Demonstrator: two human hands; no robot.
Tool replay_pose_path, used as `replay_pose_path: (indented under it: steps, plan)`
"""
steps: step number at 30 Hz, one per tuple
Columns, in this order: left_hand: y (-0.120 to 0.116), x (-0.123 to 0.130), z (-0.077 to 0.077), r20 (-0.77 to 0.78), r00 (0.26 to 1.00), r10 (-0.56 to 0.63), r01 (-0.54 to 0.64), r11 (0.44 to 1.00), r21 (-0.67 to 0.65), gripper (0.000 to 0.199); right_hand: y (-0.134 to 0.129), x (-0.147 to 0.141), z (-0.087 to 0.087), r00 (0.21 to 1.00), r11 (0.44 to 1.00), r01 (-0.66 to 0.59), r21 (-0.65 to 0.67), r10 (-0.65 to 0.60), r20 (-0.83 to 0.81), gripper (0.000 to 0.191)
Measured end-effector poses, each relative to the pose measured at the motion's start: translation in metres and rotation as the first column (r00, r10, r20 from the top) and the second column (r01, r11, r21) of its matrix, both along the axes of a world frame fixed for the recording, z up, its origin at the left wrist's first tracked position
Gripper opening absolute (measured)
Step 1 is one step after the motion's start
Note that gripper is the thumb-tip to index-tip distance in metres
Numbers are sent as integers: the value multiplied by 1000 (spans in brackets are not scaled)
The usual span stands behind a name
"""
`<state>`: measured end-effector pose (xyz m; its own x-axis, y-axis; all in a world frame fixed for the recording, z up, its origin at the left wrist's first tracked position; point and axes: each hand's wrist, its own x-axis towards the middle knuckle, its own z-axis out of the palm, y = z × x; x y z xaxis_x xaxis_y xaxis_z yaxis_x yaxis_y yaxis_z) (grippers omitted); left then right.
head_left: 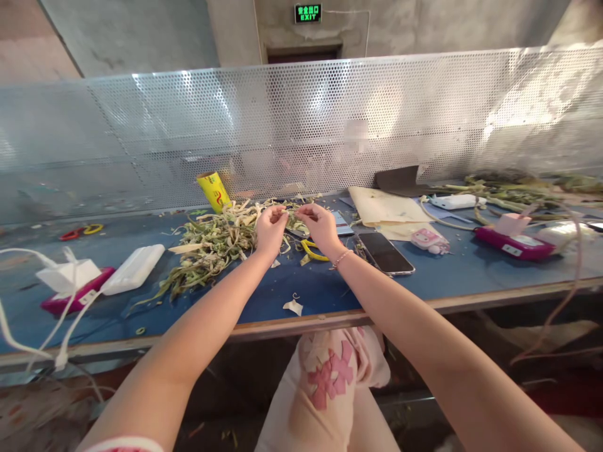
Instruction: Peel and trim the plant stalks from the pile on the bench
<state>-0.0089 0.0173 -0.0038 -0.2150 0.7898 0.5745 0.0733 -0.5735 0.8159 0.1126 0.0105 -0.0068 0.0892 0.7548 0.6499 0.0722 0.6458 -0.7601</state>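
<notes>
We count one main heap of dried plant pieces (214, 242) on the blue tabletop (264, 301), left of centre, its right end right at the hands. Two hands, both ours: left hand (271, 229) at the heap's right side, right hand (318, 225) just beside it, small gap between. Left thumb and fingertips drawn in close together; right fingers curled, tips likewise near each other. Bits too small, so we can't tell whether either hand is pinching a plant piece. Both arms stretch forward over the table edge, converging from wide apart, backs of hands mostly up; one bracelet (342, 258) on the right wrist. Below the right hand, one yellow handle (315, 251); just right, one black phone (386, 253). Then one pink case (429, 240), overlapping tan papers (389, 207), one dark sheet (400, 181), one yellow tube (214, 191) tilted behind the heap. Two magenta blocks, left one (101, 276) and right one (513, 245); two white devices, one left (134, 270), one right. One more plant pile (499, 190) far right, one red-and-yellow-handled tool (82, 231) far left, one perforated screen (311, 125) behind.
</notes>
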Motion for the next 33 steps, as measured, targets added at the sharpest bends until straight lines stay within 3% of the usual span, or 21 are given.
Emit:
replay_pose_path:
  steps: [8, 14, 19, 23, 27, 33]
  plan:
    - [-2, 3, 3, 79, 996, -38, 42, 997, -62, 18, 2, 0, -1, 998, 999, 3, 46, -6, 61, 6]
    - [-6, 3, 5, -70, 997, -30, 30, 999, -11, 17, 5, 3, 0, 998, 990, 11, 139, -20, 59, 3]
    - [-9, 0, 6, -199, 980, -26, 35, 999, 41, 17, 6, 2, -1, 999, 998, -38, 44, 37, 24, 8]
    - [-14, 4, 6, -185, 980, -68, 80, 995, 62, 24, 6, 2, -2, 996, 994, -85, -63, 82, -39, 11]
    - [-12, 7, 5, -125, 988, -85, 86, 996, -5, 26, 7, 4, -2, 992, 992, -111, -56, 107, -68, 11]
    - [0, -5, 7, -61, 998, -29, 20, 989, -146, 26, 8, 4, -3, 988, 995, -95, -20, 96, 117, 15]
